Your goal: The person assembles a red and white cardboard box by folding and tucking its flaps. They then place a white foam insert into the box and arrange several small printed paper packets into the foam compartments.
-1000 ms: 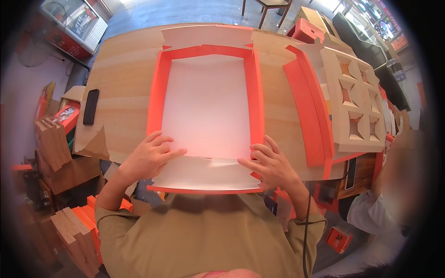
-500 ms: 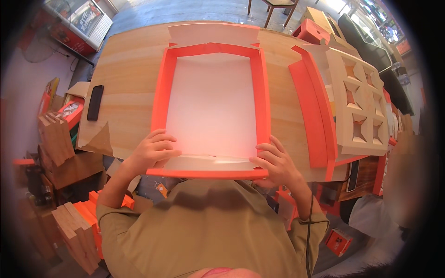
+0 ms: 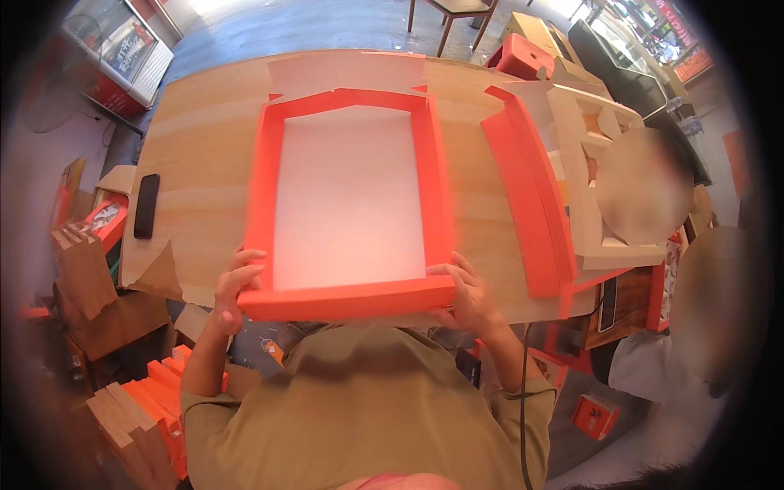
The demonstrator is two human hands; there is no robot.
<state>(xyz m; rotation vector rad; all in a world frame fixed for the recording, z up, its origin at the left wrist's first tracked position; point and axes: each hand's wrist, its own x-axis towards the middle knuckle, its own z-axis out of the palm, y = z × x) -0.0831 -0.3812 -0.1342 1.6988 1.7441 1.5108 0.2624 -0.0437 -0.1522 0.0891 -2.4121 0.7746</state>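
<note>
A shallow red-orange cardboard box (image 3: 351,196) with a white inside lies on the wooden table in front of me, its near end at the table's front edge. At its near left corner, my left hand (image 3: 234,286) grips the wall, fingers curled over the rim. My right hand (image 3: 465,294) holds the near right corner, fingertips reaching over the near wall and thumb low outside. The near wall (image 3: 347,299) shows as a red strip between both hands. At the far end, a pale flap (image 3: 347,75) sticks out past the red wall.
The wooden table (image 3: 196,122) carries a black phone (image 3: 146,206) at left. To the right are a red cardboard piece (image 3: 523,204) and a beige divider insert (image 3: 581,180). Stacked boards (image 3: 131,425) stand lower left. A person in white (image 3: 637,367) is at right, partly blurred.
The white flap at the box's near end has gone from sight, and a red near wall shows there. Both hands have shifted slightly outward around the near corners. The view has shifted a little.
</note>
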